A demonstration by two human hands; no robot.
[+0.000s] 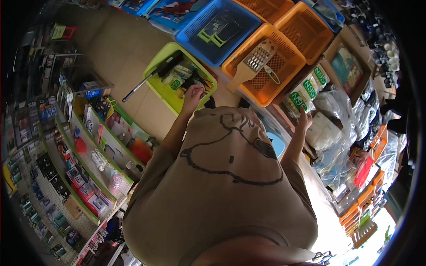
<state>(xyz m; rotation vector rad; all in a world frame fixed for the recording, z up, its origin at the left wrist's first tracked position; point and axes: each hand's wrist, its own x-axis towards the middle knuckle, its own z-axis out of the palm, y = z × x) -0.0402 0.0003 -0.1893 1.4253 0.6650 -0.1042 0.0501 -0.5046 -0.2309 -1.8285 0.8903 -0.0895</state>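
Note:
My left hand is over the near right part of a lime-green basket, its fingers curled together. What they hold, if anything, is too small to make out. Inside the basket are small plastic packets and a long-handled tool with a dark head, its metal handle sticking out over the left rim. My right hand reaches to the right, fingers stretched toward a row of white packs with green labels. Its fingertips are at the nearest pack; I see no grip on it.
Beyond stand a blue basket with green-handled items and an orange basket holding a metal grater with a wooden handle. Plastic-wrapped goods crowd the right side. Stocked shelves line my left.

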